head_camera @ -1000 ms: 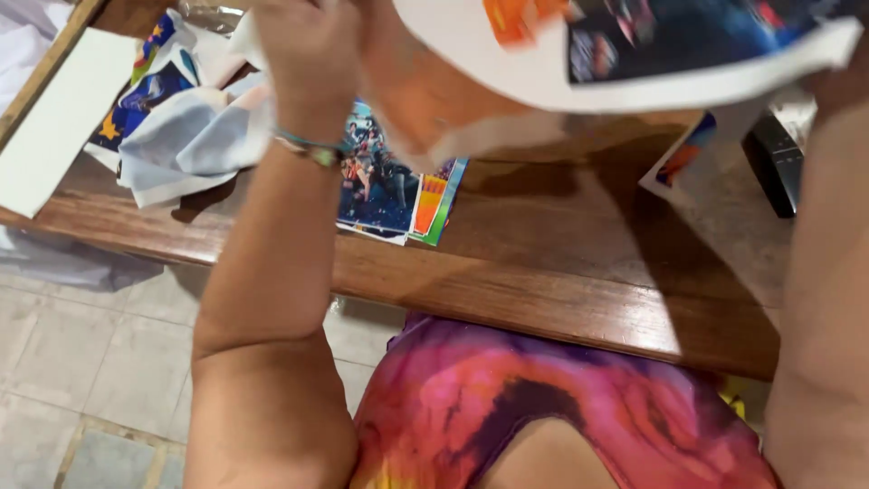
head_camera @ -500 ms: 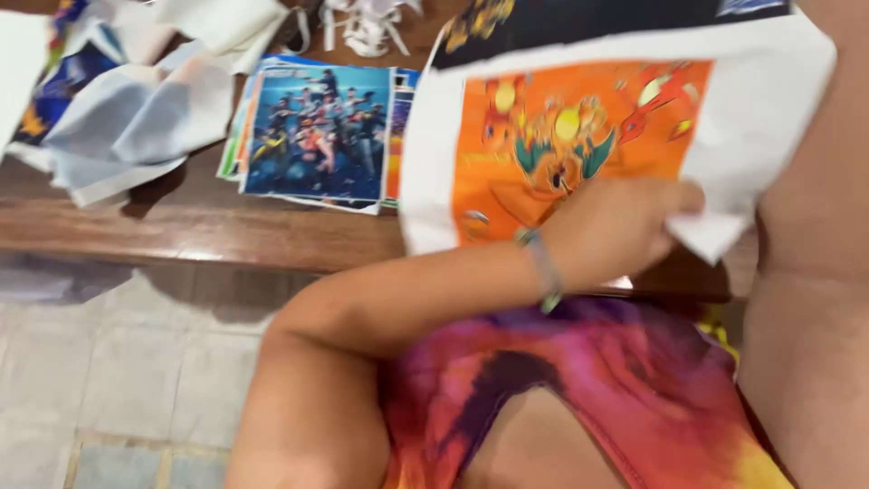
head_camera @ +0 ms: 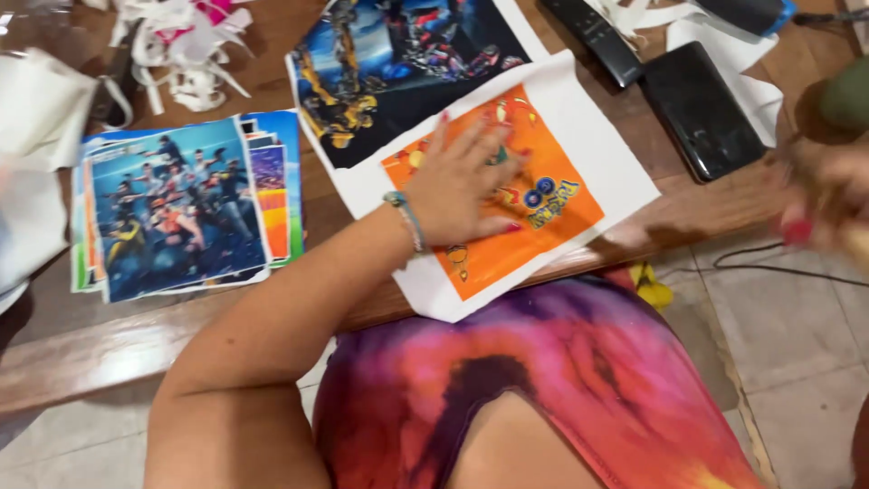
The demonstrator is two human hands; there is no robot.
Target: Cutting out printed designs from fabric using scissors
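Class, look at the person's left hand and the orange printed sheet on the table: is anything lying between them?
Nothing visible does. The left hand lies flat, palm down, directly on the orange printed sheet, fingers spread over the print.

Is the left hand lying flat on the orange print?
Yes: the left hand is spread palm-down on the orange print, which lies on the wooden table.
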